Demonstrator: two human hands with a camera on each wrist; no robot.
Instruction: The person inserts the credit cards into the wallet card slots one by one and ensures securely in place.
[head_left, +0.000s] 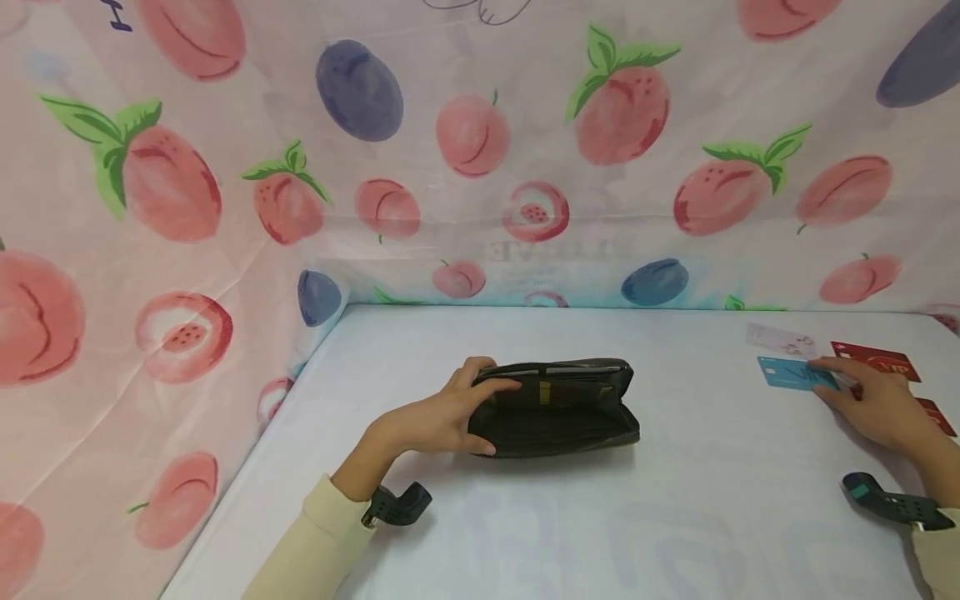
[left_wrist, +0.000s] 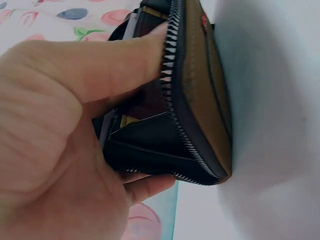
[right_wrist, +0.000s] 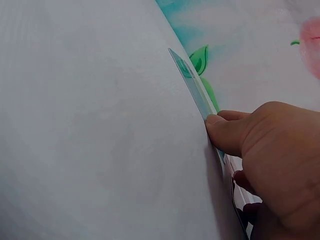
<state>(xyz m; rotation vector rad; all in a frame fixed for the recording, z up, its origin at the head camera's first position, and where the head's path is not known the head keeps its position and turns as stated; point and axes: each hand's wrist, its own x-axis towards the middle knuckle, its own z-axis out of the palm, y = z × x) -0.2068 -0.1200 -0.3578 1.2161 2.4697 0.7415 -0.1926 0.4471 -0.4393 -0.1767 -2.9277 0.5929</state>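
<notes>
A dark zip wallet (head_left: 555, 421) stands unzipped on the white table, its mouth facing the head camera. My left hand (head_left: 446, 412) grips the wallet's left end, with thumb and fingers spreading its two sides apart. Zip teeth, a brown outer side and dark inner pockets (left_wrist: 150, 135) show in the left wrist view. Over at the right, my right hand (head_left: 881, 404) pinches the right end of a light blue card (head_left: 783, 372) between thumb and fingers. In the right wrist view the blue card (right_wrist: 192, 87) appears nearly edge-on, close over the table.
Behind the blue card lies a pale pink card (head_left: 780, 339). Two red cards lie by the right hand: a VIP card (head_left: 892, 364) behind it and another red card (head_left: 941, 417), partly covered by the hand. A fruit-print cloth (head_left: 480, 225) rises behind the white table (head_left: 697, 517).
</notes>
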